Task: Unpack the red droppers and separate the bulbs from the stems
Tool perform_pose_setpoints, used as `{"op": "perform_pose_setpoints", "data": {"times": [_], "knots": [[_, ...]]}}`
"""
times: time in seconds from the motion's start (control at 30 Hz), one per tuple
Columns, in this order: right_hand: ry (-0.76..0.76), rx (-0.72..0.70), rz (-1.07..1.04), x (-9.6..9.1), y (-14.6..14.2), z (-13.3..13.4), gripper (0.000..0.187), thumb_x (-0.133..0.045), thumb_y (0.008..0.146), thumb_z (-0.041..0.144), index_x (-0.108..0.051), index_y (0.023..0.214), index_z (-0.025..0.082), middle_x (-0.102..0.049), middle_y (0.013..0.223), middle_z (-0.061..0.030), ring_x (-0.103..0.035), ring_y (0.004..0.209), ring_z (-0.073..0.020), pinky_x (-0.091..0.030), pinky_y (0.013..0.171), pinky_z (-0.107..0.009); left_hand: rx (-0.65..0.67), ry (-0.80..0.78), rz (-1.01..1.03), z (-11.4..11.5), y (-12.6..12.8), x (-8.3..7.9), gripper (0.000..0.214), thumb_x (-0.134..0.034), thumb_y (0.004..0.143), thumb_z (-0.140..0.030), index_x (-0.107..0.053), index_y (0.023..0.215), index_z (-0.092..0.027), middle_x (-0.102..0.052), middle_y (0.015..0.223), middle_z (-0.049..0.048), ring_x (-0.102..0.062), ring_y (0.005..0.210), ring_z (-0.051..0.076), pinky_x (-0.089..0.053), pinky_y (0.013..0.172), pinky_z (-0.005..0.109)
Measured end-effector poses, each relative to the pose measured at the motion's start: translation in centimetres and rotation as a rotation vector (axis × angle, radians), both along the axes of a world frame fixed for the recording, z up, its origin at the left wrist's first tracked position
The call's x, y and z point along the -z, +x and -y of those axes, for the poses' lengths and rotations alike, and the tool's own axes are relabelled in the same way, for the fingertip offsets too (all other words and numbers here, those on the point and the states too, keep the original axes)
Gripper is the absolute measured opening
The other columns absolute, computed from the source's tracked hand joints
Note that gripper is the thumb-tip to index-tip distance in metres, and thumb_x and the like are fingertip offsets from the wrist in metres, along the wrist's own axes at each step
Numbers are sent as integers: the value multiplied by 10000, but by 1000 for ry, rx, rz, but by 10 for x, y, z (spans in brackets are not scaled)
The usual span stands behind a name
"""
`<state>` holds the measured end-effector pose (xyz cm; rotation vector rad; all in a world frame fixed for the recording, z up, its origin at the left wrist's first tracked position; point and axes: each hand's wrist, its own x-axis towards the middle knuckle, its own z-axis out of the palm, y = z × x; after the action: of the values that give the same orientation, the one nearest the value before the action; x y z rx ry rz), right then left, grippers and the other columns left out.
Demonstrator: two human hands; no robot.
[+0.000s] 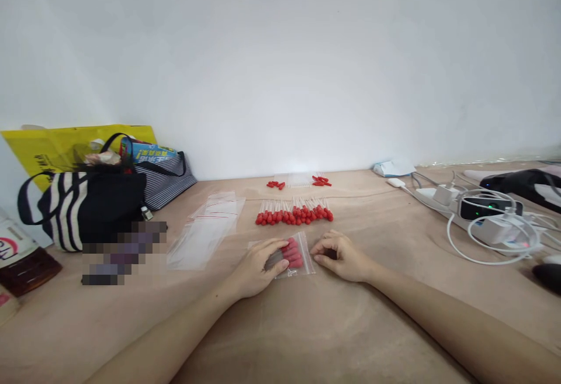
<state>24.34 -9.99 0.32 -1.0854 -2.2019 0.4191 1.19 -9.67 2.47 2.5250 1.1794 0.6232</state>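
Observation:
A clear zip bag point(302, 255) lies flat on the table in front of me, with several red-headed pieces point(293, 253) showing through its plastic. My left hand point(263, 264) lies over the left part of the bag, gripping it between thumb and fingers and hiding that end. At the bag's right edge, my right hand point(339, 253) has its fingers curled, with thumb and index tips pinched by the zip strip. Just beyond, a row of red-headed sticks point(293, 214) with pale shafts lies side by side, heads toward me.
Flat clear bags point(205, 232) lie to the left. Near the wall are two small red-ended bundles point(275, 185). A black striped bag point(96, 208), a yellow bag point(79, 141) and a bottle point(26, 255) stand left. Chargers and white cables point(495, 226) cover the right side.

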Motion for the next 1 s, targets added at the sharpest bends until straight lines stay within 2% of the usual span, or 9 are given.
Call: {"op": "perform_pose_setpoints", "data": {"times": [0.17, 0.33, 0.63, 0.73, 0.83, 1.0], "knots": [[-14, -50, -9, 1, 2, -1, 140, -525, 772, 222, -652, 832, 234, -593, 723, -16, -494, 741, -145, -367, 711, -296, 12, -20, 8, 0, -1, 0, 357, -456, 807, -375, -497, 1127, -221, -526, 1183, 35, -480, 1074, 188, -369, 918, 337], [56, -100, 14, 2, 0, -2, 210, -507, 779, 182, -641, 917, 267, -563, 699, -12, -473, 711, -136, -351, 691, -286, 14, -21, 11, 0, 0, 0, 358, -462, 805, -374, -496, 1125, -217, -529, 1173, 44, -489, 1060, 190, -377, 908, 340], [420, 2, 159, 4, -12, -10, 101, -546, 759, 225, -647, 763, 227, -522, 606, -4, -393, 677, -139, -267, 676, -297, 32, 23, -12, -3, 3, -4, 328, -462, 816, -320, -493, 1118, -197, -549, 1123, 57, -509, 1011, 177, -409, 868, 336], [508, -12, 182, 5, -12, -12, 128, -515, 781, 218, -634, 734, 207, -523, 609, -6, -385, 668, -131, -257, 667, -292, 95, 144, -48, -12, 10, -8, 270, -411, 846, -232, -514, 1092, -193, -562, 1076, 56, -518, 973, 159, -422, 846, 318], [577, 1, 195, 6, -12, -11, 160, -489, 793, 201, -619, 700, 194, -513, 604, -7, -372, 665, -130, -245, 652, -288, 244, 371, -168, -27, 20, -11, 273, -422, 825, -127, -554, 1047, -216, -552, 1093, 54, -498, 996, 174, -408, 848, 341], [646, -5, 187, 5, -11, -10, 182, -471, 790, 163, -593, 657, 188, -523, 641, -9, -362, 667, -128, -233, 643, -286, 492, 607, -320, -49, 34, -8, 177, -479, 808, -131, -608, 909, -197, -581, 1048, 43, -501, 960, 178, -405, 838, 345]]}}
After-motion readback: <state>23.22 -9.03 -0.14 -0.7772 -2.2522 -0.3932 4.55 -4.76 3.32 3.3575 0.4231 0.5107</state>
